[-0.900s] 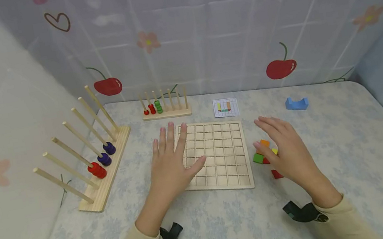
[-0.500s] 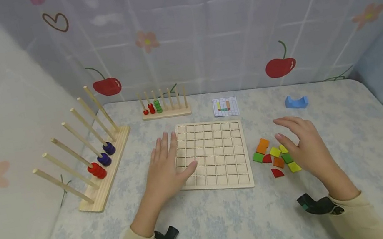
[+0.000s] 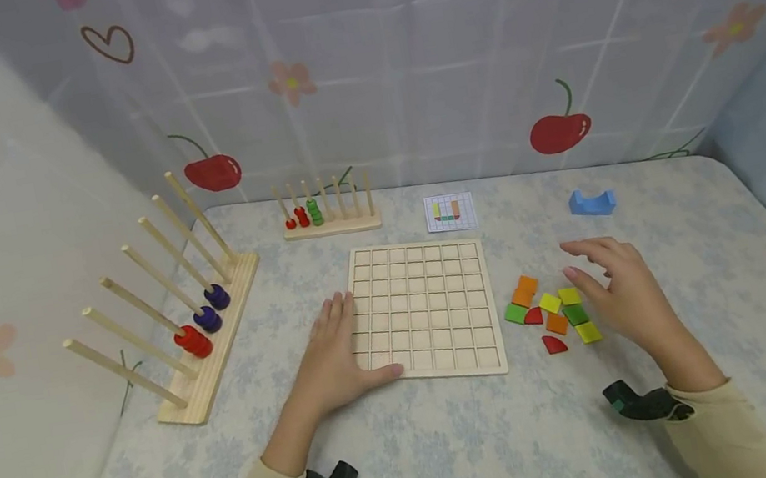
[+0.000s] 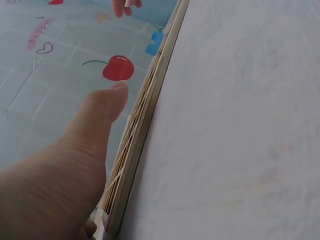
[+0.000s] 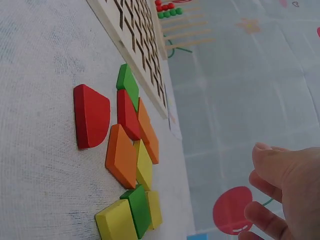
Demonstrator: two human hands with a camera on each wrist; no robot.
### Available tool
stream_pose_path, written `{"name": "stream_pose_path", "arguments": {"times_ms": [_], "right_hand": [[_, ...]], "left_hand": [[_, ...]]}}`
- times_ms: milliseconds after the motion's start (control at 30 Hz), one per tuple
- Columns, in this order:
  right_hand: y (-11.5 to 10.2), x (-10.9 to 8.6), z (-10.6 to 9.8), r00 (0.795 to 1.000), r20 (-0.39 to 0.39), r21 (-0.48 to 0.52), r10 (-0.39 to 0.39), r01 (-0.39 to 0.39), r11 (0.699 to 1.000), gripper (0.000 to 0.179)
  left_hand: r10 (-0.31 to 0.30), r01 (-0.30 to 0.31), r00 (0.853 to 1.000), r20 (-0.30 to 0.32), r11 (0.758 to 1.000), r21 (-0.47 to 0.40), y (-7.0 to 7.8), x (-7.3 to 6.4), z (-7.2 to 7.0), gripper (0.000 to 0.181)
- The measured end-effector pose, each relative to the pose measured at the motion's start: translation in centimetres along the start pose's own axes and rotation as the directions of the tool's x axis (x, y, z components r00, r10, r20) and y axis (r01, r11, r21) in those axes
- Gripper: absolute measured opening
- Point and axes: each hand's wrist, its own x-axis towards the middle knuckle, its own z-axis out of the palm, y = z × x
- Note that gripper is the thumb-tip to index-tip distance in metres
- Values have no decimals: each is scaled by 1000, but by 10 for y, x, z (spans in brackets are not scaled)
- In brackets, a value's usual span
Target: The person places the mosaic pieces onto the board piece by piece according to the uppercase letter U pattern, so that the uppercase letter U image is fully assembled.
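Observation:
A square wooden grid board [image 3: 419, 311] lies flat on the table in the head view. My left hand [image 3: 330, 359] is at its near left corner, straight fingers along the left edge and thumb stretched over the front edge. In the left wrist view the thumb [image 4: 97, 117] points along the board's side [image 4: 142, 120]. Right of the board lie several small coloured blocks: orange squares [image 3: 557, 324], yellow squares [image 3: 589, 332], green ones [image 3: 576, 314] and red quarter-rounds [image 5: 90, 117]. My right hand [image 3: 623, 288] hovers just right of them, thumb and fingers apart, holding nothing.
A pattern card [image 3: 450, 212] lies behind the board. A small bead rack [image 3: 333, 229] stands back left, a larger peg stand [image 3: 218, 343] with red and blue rings at the left. A blue cradle-shaped block [image 3: 593, 204] sits back right, before a curtain.
My left hand has come down and back from over the board to its near left corner. My right hand has moved right, uncovering the coloured blocks.

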Motion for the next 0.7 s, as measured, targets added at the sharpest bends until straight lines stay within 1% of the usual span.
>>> {"name": "stream_pose_path", "arguments": {"times_ms": [200, 267, 467, 700], "right_hand": [[4, -1, 2, 996, 49, -18, 80, -79, 997, 38], [7, -2, 3, 994, 64, -17, 91, -90, 996, 37], [19, -4, 9, 991, 99, -7, 90, -90, 996, 36], [32, -6, 16, 989, 118, 6, 95, -96, 995, 34]], "left_hand": [[29, -30, 999, 17, 999, 28, -4, 0, 6, 146], [33, -34, 999, 22, 999, 36, -5, 1, 8, 148], [24, -26, 999, 32, 998, 59, -5, 4, 11, 150], [27, -29, 999, 28, 997, 75, -5, 6, 13, 151]]}}
